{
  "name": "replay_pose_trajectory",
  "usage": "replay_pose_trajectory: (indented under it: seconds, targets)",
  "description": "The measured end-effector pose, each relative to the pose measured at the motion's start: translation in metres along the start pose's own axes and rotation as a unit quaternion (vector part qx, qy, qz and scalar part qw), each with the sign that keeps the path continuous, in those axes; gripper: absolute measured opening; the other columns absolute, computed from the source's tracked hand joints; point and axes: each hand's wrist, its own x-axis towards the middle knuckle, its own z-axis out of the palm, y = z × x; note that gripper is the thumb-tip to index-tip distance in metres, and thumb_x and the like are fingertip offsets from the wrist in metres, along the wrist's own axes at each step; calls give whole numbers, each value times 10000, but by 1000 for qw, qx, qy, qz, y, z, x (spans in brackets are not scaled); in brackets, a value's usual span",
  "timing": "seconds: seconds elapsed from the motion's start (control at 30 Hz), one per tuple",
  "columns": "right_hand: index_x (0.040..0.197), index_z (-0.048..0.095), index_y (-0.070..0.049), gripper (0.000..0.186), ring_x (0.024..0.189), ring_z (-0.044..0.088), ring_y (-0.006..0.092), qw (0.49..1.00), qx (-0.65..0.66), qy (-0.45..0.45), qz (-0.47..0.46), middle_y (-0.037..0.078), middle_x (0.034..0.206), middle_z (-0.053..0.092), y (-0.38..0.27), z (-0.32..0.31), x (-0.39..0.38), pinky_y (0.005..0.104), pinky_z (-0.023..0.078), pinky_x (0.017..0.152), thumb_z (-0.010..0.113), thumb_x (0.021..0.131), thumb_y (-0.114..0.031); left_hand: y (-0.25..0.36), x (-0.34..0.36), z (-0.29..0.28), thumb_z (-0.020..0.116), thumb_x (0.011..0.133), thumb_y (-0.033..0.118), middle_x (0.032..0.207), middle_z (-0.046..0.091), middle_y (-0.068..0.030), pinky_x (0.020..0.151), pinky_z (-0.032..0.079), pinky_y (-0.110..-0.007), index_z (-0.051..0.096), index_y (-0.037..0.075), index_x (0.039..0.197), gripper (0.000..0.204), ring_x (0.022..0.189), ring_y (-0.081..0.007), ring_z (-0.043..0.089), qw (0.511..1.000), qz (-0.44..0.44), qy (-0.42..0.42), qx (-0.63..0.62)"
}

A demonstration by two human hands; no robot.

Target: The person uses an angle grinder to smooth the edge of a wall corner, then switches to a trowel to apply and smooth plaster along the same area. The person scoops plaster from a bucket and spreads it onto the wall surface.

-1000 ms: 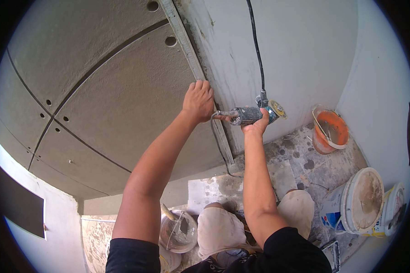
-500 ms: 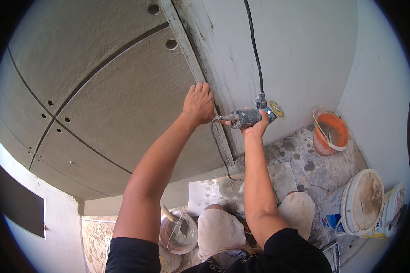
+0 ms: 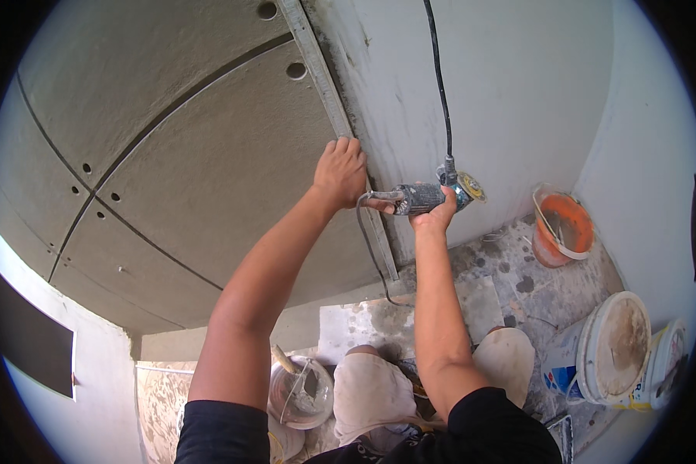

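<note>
An angle grinder [image 3: 421, 199] with a grey, dusty body lies across my right hand [image 3: 435, 217], which is closed round it from below, thumb on top. Its yellowish disc [image 3: 469, 187] points to the right, close to the white wall. From above, a black cord or hose [image 3: 441, 85] runs down to the tool's front end. A thin dark cord [image 3: 368, 240] loops down from its rear. My left hand [image 3: 340, 173] has its fingers curled over a long pale strip [image 3: 317, 66] along the edge of the grey panelled wall [image 3: 224, 147]. Its thumb reaches toward the grinder's rear.
An orange bucket [image 3: 544, 251] stands by the right-hand wall, near white lidded pails [image 3: 591, 363]. Another bucket [image 3: 329, 402] with a tool in it sits beside my left knee. A pale board [image 3: 340, 325] lies on the stained floor [image 3: 510, 243].
My hands, the grinder and the strip keep nearly the same places. The view has shifted slightly, and the black cord or hose appears a little farther right.
</note>
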Motion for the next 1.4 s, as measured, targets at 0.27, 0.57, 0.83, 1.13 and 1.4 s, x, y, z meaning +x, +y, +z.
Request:
replay_pose_trajectory:
  seconds: [0.27, 0.57, 0.83, 1.13, 1.4]
  targets:
    - [1154, 558, -54, 473, 948, 668, 375, 999, -6, -34, -12, 163, 1021, 637, -6, -2, 4, 568, 581, 848, 654, 790, -339, -1, 1, -1, 659, 626, 918, 1041, 560, -146, 988, 416, -381, 684, -58, 1003, 1047, 1055, -285, 524, 999, -15, -36, -22]
    - [1053, 579, -70, 364, 851, 670, 360, 997, -63, -8, -38, 150, 929, 636, -52, -45, -10, 527, 596, 810, 740, 798, -274, -11, 1, 12, 629, 959, 223, 1079, 574, -103, 988, 437, -377, 605, 16, 1141, 277, 1092, -249, 540, 1000, 11, -1, 28]
    - [961, 567, -85, 309, 717, 659, 336, 971, -234, 42, -21, 134, 855, 630, -129, -119, -31, 496, 594, 728, 767, 764, -213, 1, 2, 19, 594, 973, 104, 1071, 580, -115, 962, 460, -405, 597, 15, 1128, 179, 1040, -257, 570, 998, -57, 34, 12]
    - [1003, 609, -53, 323, 679, 678, 315, 937, -342, 70, 10, 116, 795, 628, -141, -158, -43, 473, 588, 626, 773, 772, -206, -15, 2, 30, 569, 990, 95, 1030, 589, -125, 954, 469, -411, 598, 1, 1133, 174, 1004, -275, 587, 997, -10, 74, 15]
    - [973, 655, -13, 302, 720, 656, 242, 901, -430, 51, -8, 93, 869, 655, -137, -165, -56, 396, 536, 654, 800, 720, -91, -3, 3, 10, 728, 906, 194, 1159, 555, -140, 1017, 426, -446, 558, 30, 1215, 389, 1125, -309, 547, 988, -141, 61, -6]
